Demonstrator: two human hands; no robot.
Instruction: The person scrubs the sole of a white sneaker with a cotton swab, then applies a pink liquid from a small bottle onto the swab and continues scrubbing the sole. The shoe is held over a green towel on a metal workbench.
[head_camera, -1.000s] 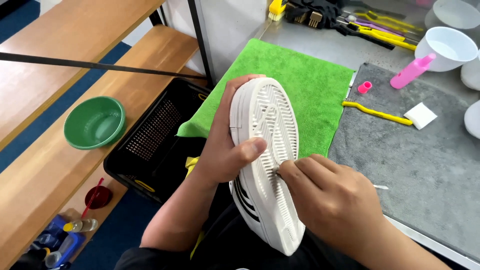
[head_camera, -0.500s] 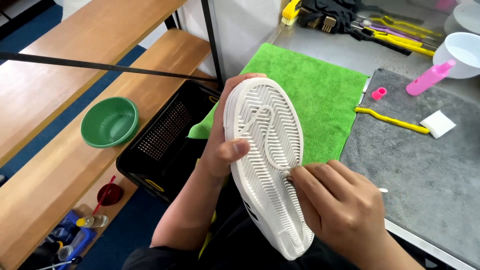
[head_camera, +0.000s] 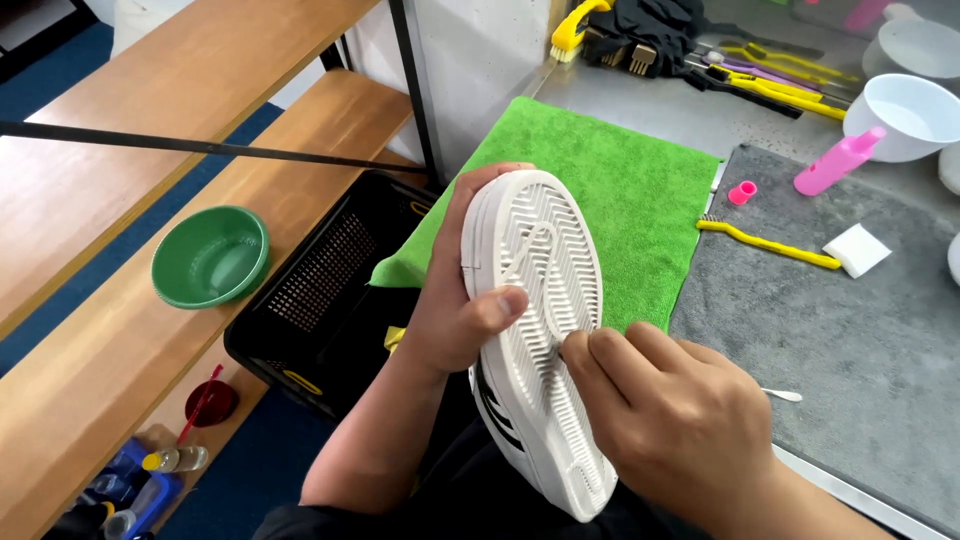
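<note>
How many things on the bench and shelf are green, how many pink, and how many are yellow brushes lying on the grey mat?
Green: 2, the towel and the bowl.
Pink: 2, the bottle and the cap.
Yellow brush on the grey mat: 1.
Total: 5.

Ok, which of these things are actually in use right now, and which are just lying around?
In use:
- white shoe, sole up, gripped by the left hand
- thin white stick, pinched in the right hand, fingertips at the sole's grooves

Lying about:
- green towel
- grey mat
- yellow brush
- pink bottle
- white pad
- green bowl
- black crate
</note>
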